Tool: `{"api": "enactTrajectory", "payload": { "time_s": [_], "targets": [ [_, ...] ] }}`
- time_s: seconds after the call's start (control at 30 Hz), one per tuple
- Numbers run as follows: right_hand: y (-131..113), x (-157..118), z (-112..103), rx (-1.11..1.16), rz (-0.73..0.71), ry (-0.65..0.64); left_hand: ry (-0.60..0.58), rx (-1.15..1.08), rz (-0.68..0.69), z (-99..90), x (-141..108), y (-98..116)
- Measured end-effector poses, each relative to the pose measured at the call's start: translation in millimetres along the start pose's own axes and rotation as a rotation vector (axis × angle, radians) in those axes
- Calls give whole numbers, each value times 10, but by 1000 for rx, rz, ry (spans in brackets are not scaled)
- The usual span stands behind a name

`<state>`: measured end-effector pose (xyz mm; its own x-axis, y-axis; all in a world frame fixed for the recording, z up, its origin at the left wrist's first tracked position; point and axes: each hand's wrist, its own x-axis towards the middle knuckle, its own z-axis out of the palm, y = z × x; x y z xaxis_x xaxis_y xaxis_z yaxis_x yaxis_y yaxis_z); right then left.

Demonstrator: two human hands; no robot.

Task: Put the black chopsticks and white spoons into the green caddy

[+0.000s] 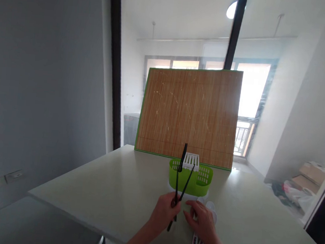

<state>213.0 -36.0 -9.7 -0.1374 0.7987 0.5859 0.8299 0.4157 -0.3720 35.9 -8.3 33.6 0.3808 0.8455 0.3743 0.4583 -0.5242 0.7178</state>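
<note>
My left hand (164,209) is closed round a pair of black chopsticks (186,183), which cross at the fingers and spread apart toward the top. Behind their tips stands a green utensil holder (187,182) on a white base, with a white slotted piece (191,160) at its middle. A black upright object (184,154) rises from the holder's left compartment; its kind is unclear. My right hand (202,219) hovers over or rests on several white spoons (195,240), thumb and forefinger apart. Nothing shows between its fingers. It partly covers the spoons, whose handles point toward me.
The pale table (99,181) extends to both sides of the holder. At its back a bamboo mat (190,113) with green edging stands upright before a glass partition. Cardboard boxes (314,175) and bags lie on the floor beyond, at the right.
</note>
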Motion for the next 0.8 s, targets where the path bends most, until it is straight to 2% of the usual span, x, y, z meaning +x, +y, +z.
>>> {"api": "enactTrajectory", "payload": {
  "time_s": [0.1, 0.3, 0.67, 0.8],
  "targets": [
    [-12, 2, 42, -1, -28, -33, 48, -190, -4, 124, 71, 68],
    [-11, 4, 105, -2, 29, -58, 86, -175, 33, 349, 143, 27],
    [16, 36, 107, 110, 4, -81, 120, -241, 59, 382, 177, -18],
    [45, 48, 129, 115, 7, -83, 52, -318, 44, 383, 144, 8]
  ]
}}
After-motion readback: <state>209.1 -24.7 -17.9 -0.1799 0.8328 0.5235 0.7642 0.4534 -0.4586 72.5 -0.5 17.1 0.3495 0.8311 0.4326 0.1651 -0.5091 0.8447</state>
